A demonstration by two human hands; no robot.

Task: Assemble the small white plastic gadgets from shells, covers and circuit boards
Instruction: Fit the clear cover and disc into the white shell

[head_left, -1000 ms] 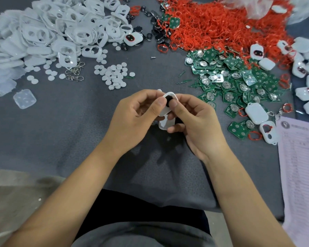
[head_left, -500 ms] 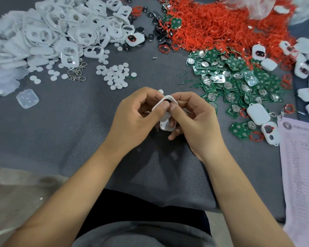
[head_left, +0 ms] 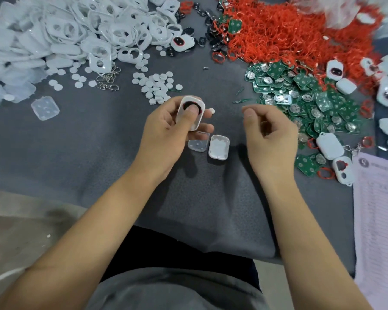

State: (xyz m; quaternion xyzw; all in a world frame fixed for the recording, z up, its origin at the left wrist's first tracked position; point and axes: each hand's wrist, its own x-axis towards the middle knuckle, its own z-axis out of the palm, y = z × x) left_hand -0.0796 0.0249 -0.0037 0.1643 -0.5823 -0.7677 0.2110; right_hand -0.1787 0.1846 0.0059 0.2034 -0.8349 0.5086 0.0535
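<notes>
My left hand [head_left: 166,133] grips a white shell [head_left: 199,115] with a black button and red ring in its opening; the thumb presses on the black button. My right hand [head_left: 269,133] hovers apart to the right with loosely curled fingers and holds nothing. On the grey cloth between the hands lie a white back cover [head_left: 219,147] and a clear flat piece [head_left: 197,144]. A small white disc [head_left: 212,111] sits just beyond the left fingertips.
White shells [head_left: 76,30] are heaped at the far left, loose white discs [head_left: 159,86] beyond my hands, red rings [head_left: 289,30] far right, green circuit boards [head_left: 300,95] at right. Finished gadgets [head_left: 329,145] and a paper sheet [head_left: 381,220] lie at right.
Both hands held the shell together before. Now my right hand has let go and moved right, my left keeps the shell, and the white cover and clear piece show on the cloth.
</notes>
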